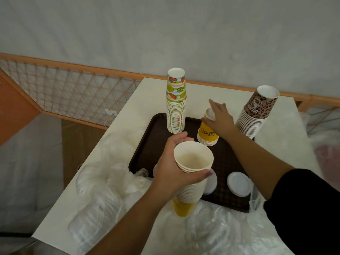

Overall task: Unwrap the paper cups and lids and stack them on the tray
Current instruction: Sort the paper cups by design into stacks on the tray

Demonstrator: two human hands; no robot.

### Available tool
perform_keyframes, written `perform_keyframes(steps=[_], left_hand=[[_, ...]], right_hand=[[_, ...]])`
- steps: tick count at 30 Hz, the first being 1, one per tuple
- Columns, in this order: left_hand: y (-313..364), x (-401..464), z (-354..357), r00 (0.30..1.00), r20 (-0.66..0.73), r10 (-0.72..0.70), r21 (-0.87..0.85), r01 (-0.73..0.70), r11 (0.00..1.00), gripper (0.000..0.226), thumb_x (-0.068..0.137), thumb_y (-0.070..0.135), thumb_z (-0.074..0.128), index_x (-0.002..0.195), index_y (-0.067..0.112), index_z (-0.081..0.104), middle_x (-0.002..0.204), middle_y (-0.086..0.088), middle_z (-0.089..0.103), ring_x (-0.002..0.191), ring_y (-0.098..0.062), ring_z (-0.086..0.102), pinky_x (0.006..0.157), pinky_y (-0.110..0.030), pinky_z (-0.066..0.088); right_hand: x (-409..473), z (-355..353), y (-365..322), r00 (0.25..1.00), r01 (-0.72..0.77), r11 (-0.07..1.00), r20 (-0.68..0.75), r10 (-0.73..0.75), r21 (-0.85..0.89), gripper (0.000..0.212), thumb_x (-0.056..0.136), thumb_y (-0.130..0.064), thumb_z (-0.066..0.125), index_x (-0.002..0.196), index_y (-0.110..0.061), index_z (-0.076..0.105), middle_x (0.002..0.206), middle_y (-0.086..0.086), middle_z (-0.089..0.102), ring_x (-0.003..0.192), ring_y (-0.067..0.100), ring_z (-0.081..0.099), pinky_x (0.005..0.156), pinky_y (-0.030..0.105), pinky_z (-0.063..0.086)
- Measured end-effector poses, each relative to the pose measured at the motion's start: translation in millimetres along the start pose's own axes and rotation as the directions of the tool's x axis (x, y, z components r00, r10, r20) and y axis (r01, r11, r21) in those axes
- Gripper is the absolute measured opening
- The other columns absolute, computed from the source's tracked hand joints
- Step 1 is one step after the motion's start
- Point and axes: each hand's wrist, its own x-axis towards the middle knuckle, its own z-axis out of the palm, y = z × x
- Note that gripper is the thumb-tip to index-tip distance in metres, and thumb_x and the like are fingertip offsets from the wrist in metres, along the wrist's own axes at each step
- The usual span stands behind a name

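Cups [191, 173] are featherlight, crushable paper, so the nested stack is gripped round its rims by the left hand [171, 162]. Right hand [219, 118], fingers spread, is rested on the yellow stack [207, 133] on the tray [147, 144].

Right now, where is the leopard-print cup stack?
The leopard-print cup stack stands upside down at the tray's far right corner, just right of the right hand.

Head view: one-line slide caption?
Left hand grips yellow paper cup stack; right hand rests on inverted yellow stack on brown tray.
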Motion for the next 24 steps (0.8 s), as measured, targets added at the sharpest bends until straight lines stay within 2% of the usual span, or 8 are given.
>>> perform_keyframes(steps=[3, 4, 6, 8, 10, 13, 18, 24], left_hand=[[-1.9, 0.1, 1.2, 1.0, -0.004, -0.004, 0.003, 0.004, 1.0, 0.097, 0.05, 0.028, 0.091, 0.131, 0.033, 0.038, 0.114, 0.03, 0.049, 0.109, 0.015, 0.045, 0.085, -0.006, 0.045], [-1.9, -0.5, 1.8, 1.0, -0.009, -0.013, 0.001, 0.013, 1.0, 0.097, 0.05, 0.029, 0.091, 0.131, 0.034, 0.037, 0.114, 0.031, 0.048, 0.109, 0.015, 0.044, 0.085, -0.004, 0.044], [-2.2, -1.8, 2.6, 0.999, -0.029, -0.034, -0.013, 0.034, 0.999, 0.097, 0.05, 0.029, 0.091, 0.13, 0.034, 0.036, 0.113, 0.03, 0.049, 0.11, 0.012, 0.047, 0.086, -0.007, 0.046], [-1.8, -3.6, 3.1, 0.998, -0.042, -0.056, -0.025, 0.055, 0.998, 0.096, 0.05, 0.03, 0.091, 0.13, 0.032, 0.038, 0.112, 0.029, 0.051, 0.108, 0.008, 0.051, 0.085, -0.012, 0.047], [-1.4, -5.1, 3.6, 0.998, -0.03, -0.062, -0.029, 0.061, 0.998, 0.095, 0.05, 0.03, 0.091, 0.129, 0.034, 0.038, 0.108, 0.031, 0.051, 0.101, 0.017, 0.05, 0.078, -0.006, 0.045], [0.0, -6.6, 4.1, 0.999, 0.0, -0.053, -0.035, 0.053, 0.998, 0.095, 0.051, 0.024, 0.092, 0.128, 0.032, 0.037, 0.104, 0.029, 0.05, 0.094, 0.028, 0.045, 0.07, 0.0, 0.042], [1.2, -11.0, 7.0, 1.0, 0.005, -0.021, -0.039, 0.021, 0.999, 0.087, 0.055, 0.019, 0.091, 0.122, 0.032, 0.038, 0.104, 0.028, 0.052, 0.094, 0.026, 0.048, 0.07, 0.001, 0.041], [1.7, -8.9, 4.3, 0.999, 0.018, -0.03, -0.046, 0.031, 0.998, 0.083, 0.058, 0.023, 0.089, 0.12, 0.035, 0.035, 0.103, 0.028, 0.049, 0.092, 0.03, 0.044, 0.068, 0.001, 0.042]], right_hand=[[-24.5, -38.3, -40.1, 0.989, 0.128, 0.985, -0.094, -0.117, 0.117, 0.064, 0.089, -0.041, 0.059, 0.144, -0.021, 0.034, 0.146, 0.005, 0.036, 0.135, 0.022, 0.035, 0.105, 0.034, 0.034], [-36.6, -54.5, -57.0, 0.986, 0.164, 0.971, -0.035, -0.161, 0.172, 0.059, 0.089, -0.043, 0.058, 0.141, -0.022, 0.04, 0.14, 0.002, 0.043, 0.127, 0.018, 0.045, 0.099, 0.028, 0.038], [-64.7, -81.3, -85.1, 0.948, 0.182, 0.967, 0.231, -0.221, 0.176, 0.057, 0.086, -0.05, 0.056, 0.136, -0.024, 0.046, 0.132, -0.006, 0.05, 0.116, 0.011, 0.054, 0.093, 0.025, 0.04], [-93.5, -96.1, -103.7, 0.856, 0.296, 0.955, 0.442, -0.269, 0.008, 0.064, 0.082, -0.058, 0.055, 0.136, -0.025, 0.045, 0.131, -0.007, 0.051, 0.113, 0.009, 0.054, 0.092, 0.023, 0.041], [-115.5, -98.7, -111.7, 0.785, 0.457, 0.879, 0.529, -0.324, -0.14, 0.064, 0.078, -0.06, 0.059, 0.131, -0.025, 0.048, 0.124, -0.005, 0.055, 0.108, 0.011, 0.053, 0.091, 0.027, 0.045], [-130.5, -91.4, -112.3, 0.786, 0.492, 0.852, 0.513, -0.346, -0.18, 0.062, 0.074, -0.061, 0.064, 0.128, -0.033, 0.048, 0.115, -0.009, 0.053, 0.103, 0.008, 0.05, 0.088, 0.025, 0.046], [-134.3, -90.5, -110.9, 0.815, 0.443, 0.883, 0.479, -0.326, -0.152, 0.065, 0.075, -0.055, 0.066, 0.131, -0.03, 0.044, 0.114, -0.005, 0.048, 0.105, 0.011, 0.047, 0.09, 0.03, 0.046], [-113.0, -141.5, -94.6, 0.83, 0.356, 0.935, 0.457, -0.319, 0.006, 0.054, 0.078, -0.04, 0.07, 0.125, -0.038, 0.044, 0.118, -0.013, 0.045, 0.109, 0.005, 0.048, 0.086, 0.02, 0.045]])
